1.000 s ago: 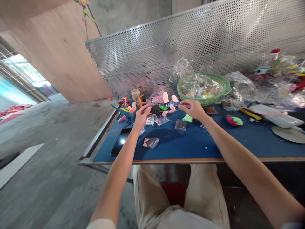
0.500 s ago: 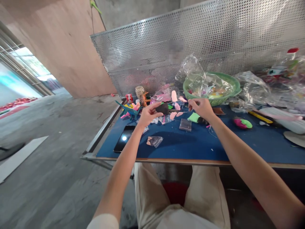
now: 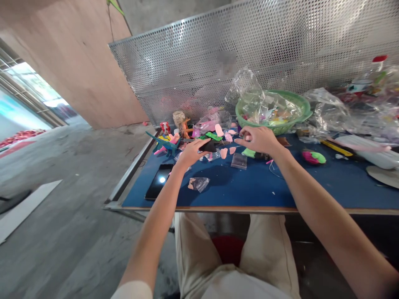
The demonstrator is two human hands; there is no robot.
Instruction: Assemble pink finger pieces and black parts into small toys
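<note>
My left hand (image 3: 193, 153) grips a flat, dark piece (image 3: 208, 146) between fingers and thumb, low over the table; what it is made of I cannot make out. A thin dark strip runs from it to the right. My right hand (image 3: 259, 140) hovers to the right with its fingers bent and apart, and nothing shows between them. Small pink pieces (image 3: 223, 153) lie between the two hands. Beneath my right hand is a light green lump (image 3: 248, 153). A small clear bag (image 3: 239, 161) lies just in front.
A green basket (image 3: 282, 129) with clear wrappers stands behind my right hand. At left are a blue toy figure (image 3: 168, 146) and a phone (image 3: 158, 181). A yellow cutter knife (image 3: 336, 148) and a pink-and-green lump (image 3: 313, 158) lie right. Perforated metal (image 3: 193, 62) rises behind.
Both hands have lowered, and the dark piece has come down with my left hand. My right hand's fingers, pinched near the strip's end before, have spread. The view has shifted slightly.
</note>
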